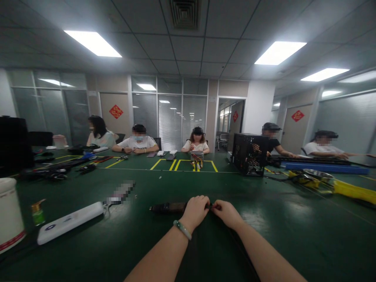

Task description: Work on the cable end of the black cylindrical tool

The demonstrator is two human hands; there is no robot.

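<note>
Low over the green table [117, 250], a dark cylindrical tool, which looks like an electric screwdriver [169, 208], lies sideways with its narrow tip to the left. My left hand [196, 211] is closed around its right end, and a pale bangle circles that wrist. Right beside it, my right hand [226, 211] pinches a thin black cord [245, 254] where it meets the tool. From there the cord runs down towards me, partly behind my right forearm. My fingers hide the joint itself.
To the left are a white power strip [72, 222], a small green bottle [38, 213] and a white bucket [10, 213]. A black computer case [249, 154] stands at the back right, near yellow items [352, 190]. Several people sit along the far side.
</note>
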